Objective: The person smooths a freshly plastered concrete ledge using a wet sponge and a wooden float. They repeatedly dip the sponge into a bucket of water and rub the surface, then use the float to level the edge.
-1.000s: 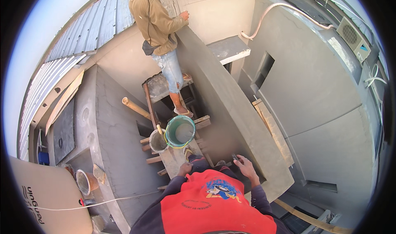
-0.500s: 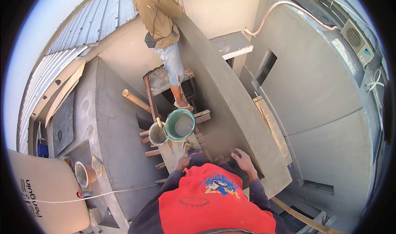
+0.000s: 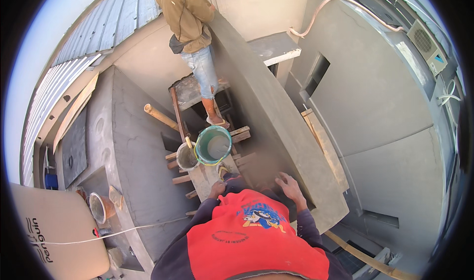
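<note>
My left hand [image 3: 217, 190] is closed beside my dark trouser leg; I cannot make out what, if anything, it grips. My right hand [image 3: 290, 188] is raised by the inner side of a grey plastered ledge [image 3: 322, 196], fingers bent; whatever they hold is too hidden to name. Just beyond my feet, a green bucket [image 3: 217, 146] with grey mix and a yellow handle stands on a narrow plank platform [image 3: 202, 180], beside a grey bucket [image 3: 186, 157] with a pale handle in it. My red-fronted top fills the bottom of the view.
A person [image 3: 187, 18] in tan jacket and ripped jeans stands on the scaffold ahead. A bamboo pole [image 3: 160, 117] leans near them. At left are a beige water tank [image 3: 69, 216], a bucket [image 3: 98, 208] and a pale cord [image 3: 133, 229]; at right, walls and an air-conditioner unit [image 3: 424, 40].
The view has shifted, so the scene sits higher in the picture. My right hand has risen slightly; the dark object seen in it a second ago is now hard to see.
</note>
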Tool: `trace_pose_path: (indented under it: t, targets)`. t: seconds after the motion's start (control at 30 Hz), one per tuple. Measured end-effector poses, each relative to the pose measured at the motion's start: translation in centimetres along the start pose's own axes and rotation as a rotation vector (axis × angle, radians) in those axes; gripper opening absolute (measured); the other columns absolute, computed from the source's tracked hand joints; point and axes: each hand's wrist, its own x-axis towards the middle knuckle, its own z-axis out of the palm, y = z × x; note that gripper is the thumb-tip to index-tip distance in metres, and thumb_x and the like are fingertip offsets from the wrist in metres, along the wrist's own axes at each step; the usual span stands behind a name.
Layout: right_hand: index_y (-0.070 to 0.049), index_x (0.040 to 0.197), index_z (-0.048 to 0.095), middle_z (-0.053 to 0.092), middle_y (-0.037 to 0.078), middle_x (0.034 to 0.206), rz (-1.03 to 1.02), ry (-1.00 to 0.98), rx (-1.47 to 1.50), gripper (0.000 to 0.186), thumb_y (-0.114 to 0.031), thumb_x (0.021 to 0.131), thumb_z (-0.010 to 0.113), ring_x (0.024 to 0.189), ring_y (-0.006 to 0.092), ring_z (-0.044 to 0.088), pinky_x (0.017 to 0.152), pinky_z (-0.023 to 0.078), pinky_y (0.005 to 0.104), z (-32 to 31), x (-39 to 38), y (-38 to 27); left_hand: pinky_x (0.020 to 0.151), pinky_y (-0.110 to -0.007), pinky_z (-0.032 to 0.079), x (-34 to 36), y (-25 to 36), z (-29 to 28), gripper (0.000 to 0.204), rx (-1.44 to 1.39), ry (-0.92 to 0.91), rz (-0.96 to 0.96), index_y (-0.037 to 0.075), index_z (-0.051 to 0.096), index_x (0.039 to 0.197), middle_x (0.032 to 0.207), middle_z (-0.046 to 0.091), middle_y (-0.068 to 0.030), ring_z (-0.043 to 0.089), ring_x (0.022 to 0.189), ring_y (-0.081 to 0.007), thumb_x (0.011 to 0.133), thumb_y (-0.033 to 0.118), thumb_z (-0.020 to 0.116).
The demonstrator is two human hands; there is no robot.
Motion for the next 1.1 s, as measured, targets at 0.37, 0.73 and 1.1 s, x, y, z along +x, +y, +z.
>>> trace_pose_path:
  t: [0.37, 0.73, 1.1]
  targets:
    - [-0.002, 0.132, 0.050, 0.058, 0.022, 0.125, -0.031, -0.042, 0.038, 0.058, -0.038, 0.088, 0.060, 0.114, 0.0323, 0.058, 0.096, 0.044, 0.0383, 0.6, 0.8, 0.1, 0.091, -0.042, 0.047, 0.9, -3.8, 0.6, 0.032, 0.173, 0.151, 0.124, 0.006, 0.070, 0.100, 0.102, 0.067, -0.0187, 0.062, 0.102, -0.0350, 0.086, 0.030, 0.054]
    - [-0.001, 0.132, 0.050, 0.059, 0.023, 0.123, 0.003, -0.076, -0.005, 0.059, -0.038, 0.088, 0.060, 0.115, 0.0304, 0.057, 0.097, 0.044, 0.0375, -0.7, 0.3, -1.0, 0.086, -0.045, 0.050, 7.5, -4.0, -9.4, 0.028, 0.929, 0.096, 0.292, 0.005, 0.070, 0.095, 0.100, 0.068, -0.0170, 0.064, 0.100, -0.0328, 0.089, 0.017, 0.046]
    - [-0.001, 0.130, 0.053, 0.066, 0.015, 0.096, -0.219, 0.020, 0.074, 0.056, -0.037, 0.089, 0.063, 0.088, 0.0218, 0.062, 0.079, 0.048, 0.0333, -0.2, 1.2, 5.2, 0.092, -0.046, 0.045, 9.3, -2.8, -16.4, 0.046, 0.161, 0.553, 0.124, -0.003, 0.061, 0.106, 0.109, 0.062, -0.0264, 0.057, 0.108, -0.0398, 0.085, 0.038, 0.057]
